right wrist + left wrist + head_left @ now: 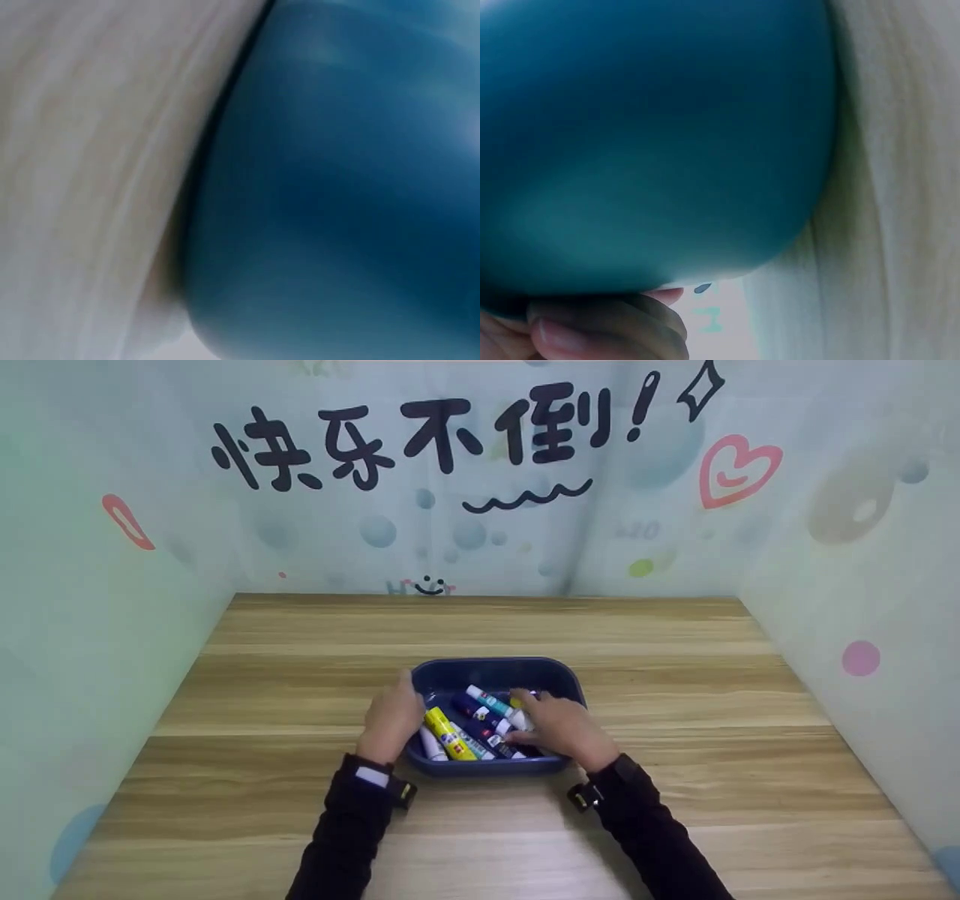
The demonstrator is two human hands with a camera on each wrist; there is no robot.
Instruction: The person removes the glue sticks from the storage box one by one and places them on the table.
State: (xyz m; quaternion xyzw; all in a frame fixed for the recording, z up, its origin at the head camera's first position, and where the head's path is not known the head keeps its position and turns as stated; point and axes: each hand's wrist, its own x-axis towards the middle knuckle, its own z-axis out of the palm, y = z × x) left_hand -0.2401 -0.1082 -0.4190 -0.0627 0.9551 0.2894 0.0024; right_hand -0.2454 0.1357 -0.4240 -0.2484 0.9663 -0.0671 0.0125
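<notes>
Wooden table (675, 697), pastel printed walls. Blue tray (495, 667) at centre, full of markers (450, 733). Left hand (390, 720) grips tray rim at 9 o'clock. Right hand (559, 725) at 3 o'clock, fingers curled among markers; whether pinching one, cannot tell. No marker outside tray yet.

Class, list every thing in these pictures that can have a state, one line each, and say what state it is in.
Dark blue plastic tray: upright on the wooden table, holding markers.
Yellow marker: lying flat in the tray, capped.
Teal and white marker: lying flat in the tray.
Left hand: holds the tray's left rim.
Right hand: reaches into the tray, fingers on the markers; grip unclear.
</notes>
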